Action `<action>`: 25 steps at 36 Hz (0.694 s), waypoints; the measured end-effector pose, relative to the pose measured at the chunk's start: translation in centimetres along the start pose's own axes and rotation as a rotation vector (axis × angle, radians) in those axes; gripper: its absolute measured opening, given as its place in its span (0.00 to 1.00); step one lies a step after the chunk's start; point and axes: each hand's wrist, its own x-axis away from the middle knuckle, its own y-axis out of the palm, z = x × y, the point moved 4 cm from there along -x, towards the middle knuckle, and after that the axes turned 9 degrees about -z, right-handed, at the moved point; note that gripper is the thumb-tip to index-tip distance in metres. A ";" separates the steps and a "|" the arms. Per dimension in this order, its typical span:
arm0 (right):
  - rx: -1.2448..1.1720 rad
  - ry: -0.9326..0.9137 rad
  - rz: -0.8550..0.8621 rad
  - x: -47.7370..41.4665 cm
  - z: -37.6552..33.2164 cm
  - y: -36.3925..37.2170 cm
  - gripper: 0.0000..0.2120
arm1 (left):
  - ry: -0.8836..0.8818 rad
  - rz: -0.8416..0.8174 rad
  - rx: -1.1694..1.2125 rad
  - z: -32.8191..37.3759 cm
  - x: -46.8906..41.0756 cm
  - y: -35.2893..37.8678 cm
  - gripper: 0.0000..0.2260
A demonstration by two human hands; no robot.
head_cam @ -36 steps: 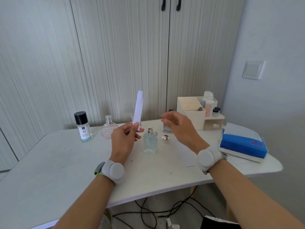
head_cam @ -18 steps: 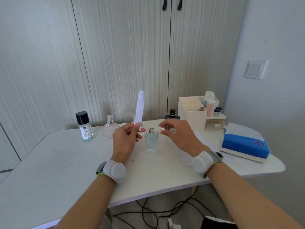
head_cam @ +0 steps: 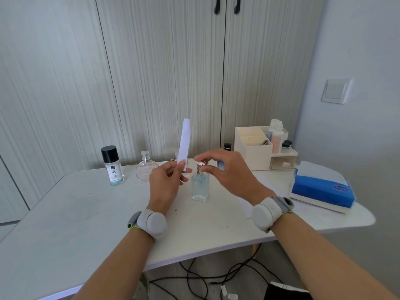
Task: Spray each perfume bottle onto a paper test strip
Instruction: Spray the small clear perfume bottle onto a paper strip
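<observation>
My left hand (head_cam: pixel 166 182) pinches a white paper test strip (head_cam: pixel 185 141) and holds it upright just left of a square clear perfume bottle (head_cam: pixel 200 187) with pale blue liquid. That bottle stands on the white table (head_cam: pixel 75 213). My right hand (head_cam: pixel 229 174) pinches a small silver cap (head_cam: pixel 200 163) right on top of the bottle's sprayer. A round pink perfume bottle (head_cam: pixel 145 169) and a clear bottle with a black cap (head_cam: pixel 112 167) stand at the back left. A small dark-capped bottle (head_cam: pixel 227 146) shows behind my right hand.
A cream desk organizer (head_cam: pixel 253 152) with small bottles stands at the back right. A blue tissue pack (head_cam: pixel 320 187) lies at the table's right end, with white paper (head_cam: pixel 246 204) beside my right wrist. Cupboard doors rise behind the table; black cables (head_cam: pixel 216 276) lie on the floor below.
My right hand picked the silver cap up from the table beside the square bottle and brought it left onto the bottle's top. The left hand with the strip stayed put.
</observation>
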 end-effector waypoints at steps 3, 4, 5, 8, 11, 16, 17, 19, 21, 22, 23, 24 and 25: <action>0.027 0.004 -0.018 0.1 0.3 0.5 0.13 | 0.002 0.000 -0.010 0.1 0.0 0.0 0.13; 0.036 0.002 -0.023 0.1 0.3 0.7 0.13 | 0.003 0.000 -0.011 0.1 0.0 0.0 0.13; 0.041 0.001 -0.027 0.2 0.4 0.9 0.13 | 0.002 0.000 -0.012 0.1 0.0 0.0 0.13; 0.041 0.000 -0.025 0.1 0.4 0.9 0.13 | 0.002 -0.004 -0.009 0.0 0.0 -0.1 0.14; 0.035 0.006 -0.029 0.0 0.4 0.8 0.13 | 0.001 -0.005 -0.005 0.0 -0.1 0.0 0.13; 0.021 0.014 -0.058 -0.1 0.3 0.6 0.13 | 0.009 -0.011 -0.006 0.0 -0.1 0.1 0.14; 0.013 0.018 -0.065 -0.2 0.3 0.6 0.13 | 0.012 -0.009 -0.011 0.0 0.0 0.1 0.14; -0.010 0.028 -0.082 -0.3 0.3 0.6 0.13 | 0.015 -0.005 -0.016 0.0 0.1 -0.1 0.14; -0.025 0.044 -0.095 -0.3 0.4 0.5 0.12 | 0.021 -0.008 -0.024 0.1 0.0 0.0 0.14; -0.036 0.055 -0.103 -0.3 0.5 0.5 0.12 | 0.023 -0.006 -0.028 0.1 0.1 -0.1 0.14; -0.047 0.063 -0.105 -0.3 0.5 0.4 0.12 | 0.024 -0.006 -0.030 0.2 0.0 0.0 0.14; -0.058 0.068 -0.110 -0.3 0.6 0.4 0.12 | 0.023 -0.005 -0.027 0.2 0.1 0.0 0.14; -0.068 0.072 -0.112 -0.4 0.6 0.3 0.12 | 0.023 -0.005 -0.025 0.3 0.0 0.0 0.14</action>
